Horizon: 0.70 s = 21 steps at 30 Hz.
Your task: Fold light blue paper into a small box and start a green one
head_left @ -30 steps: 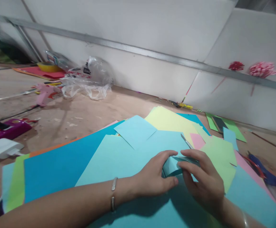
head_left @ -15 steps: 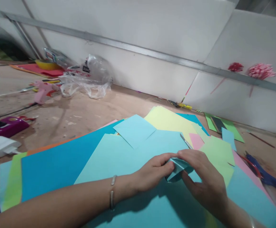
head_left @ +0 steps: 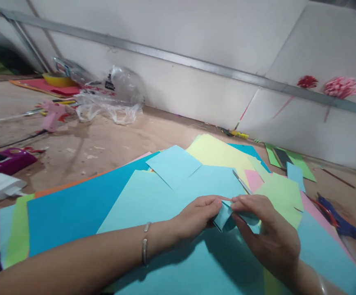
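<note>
Between my two hands is a small folded piece of light blue paper (head_left: 224,217), held just above the paper sheets. My left hand (head_left: 198,215) pinches its left side, thumb on top and the other fingers mostly hidden behind. On the right side, my right hand (head_left: 268,231) grips it between thumb and fingers. Under both hands lies a large light blue sheet (head_left: 147,203). A smaller blue square of paper (head_left: 174,164) rests on its far part. A thin metal blade-like tool (head_left: 242,181) lies just beyond my right hand.
Blue card (head_left: 70,215), yellow sheets (head_left: 216,151) and green paper (head_left: 280,192) spread around. At right lie blue-handled pliers (head_left: 343,223). To the left are a pink glue gun (head_left: 53,114), a purple power strip (head_left: 16,162), a white adapter (head_left: 1,186) and a plastic bag (head_left: 119,98).
The folded paper has turned between my fingers, so a different face shows. My right hand has shifted its grip slightly to the right; the left thumb has moved a little up.
</note>
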{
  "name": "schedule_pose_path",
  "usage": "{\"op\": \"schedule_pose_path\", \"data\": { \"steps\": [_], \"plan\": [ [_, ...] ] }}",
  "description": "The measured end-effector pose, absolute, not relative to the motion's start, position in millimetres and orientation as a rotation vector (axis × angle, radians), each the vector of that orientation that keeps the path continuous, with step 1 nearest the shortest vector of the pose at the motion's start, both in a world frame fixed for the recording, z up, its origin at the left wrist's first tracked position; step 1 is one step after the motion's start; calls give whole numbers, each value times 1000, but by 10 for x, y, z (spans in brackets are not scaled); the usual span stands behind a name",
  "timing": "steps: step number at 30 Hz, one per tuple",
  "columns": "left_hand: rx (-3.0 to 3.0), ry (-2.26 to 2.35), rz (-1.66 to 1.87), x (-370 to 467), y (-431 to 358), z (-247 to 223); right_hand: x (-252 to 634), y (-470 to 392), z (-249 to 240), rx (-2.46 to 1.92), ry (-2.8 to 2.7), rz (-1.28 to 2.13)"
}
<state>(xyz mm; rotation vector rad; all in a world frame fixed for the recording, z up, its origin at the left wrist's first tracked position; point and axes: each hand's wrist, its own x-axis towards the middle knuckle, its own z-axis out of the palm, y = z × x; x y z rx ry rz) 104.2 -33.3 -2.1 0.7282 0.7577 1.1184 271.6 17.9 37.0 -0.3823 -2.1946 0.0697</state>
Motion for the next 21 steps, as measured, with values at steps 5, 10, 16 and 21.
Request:
{"op": "schedule_pose_path", "data": {
  "steps": [5,10,16,21],
  "plan": [
    [718,769,1083,1039,-350,7,2727,178,338,-446,-2190,3],
    [725,770,1087,1039,-362,-1,2715,143,344,-522,-2227,90],
    [904,900,1098,1012,-316,-17,2759,156,334,-533,-2279,178],
    [1242,1179,1164,971,-299,26,2734,190,319,-532,-2254,141]
  ]
}}
